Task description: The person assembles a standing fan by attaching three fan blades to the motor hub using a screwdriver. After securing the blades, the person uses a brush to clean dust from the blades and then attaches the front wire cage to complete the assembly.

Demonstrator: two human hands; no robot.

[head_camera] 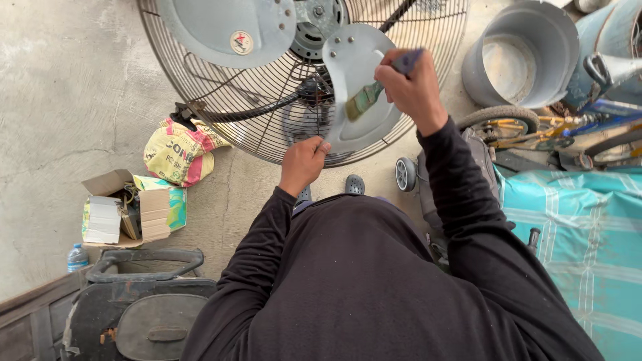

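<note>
A large round fan with a wire grille stands in front of me with grey metal blades. My right hand grips a paintbrush whose bristles rest on the lower blade. My left hand pinches the bottom edge of that same blade. A second blade carries a round sticker near the hub. Black sleeves cover both my arms.
A yellow and pink sack and an open cardboard box lie on the concrete at left, with a water bottle and a dark bin below. A grey bucket, small bicycle and teal cloth sit right.
</note>
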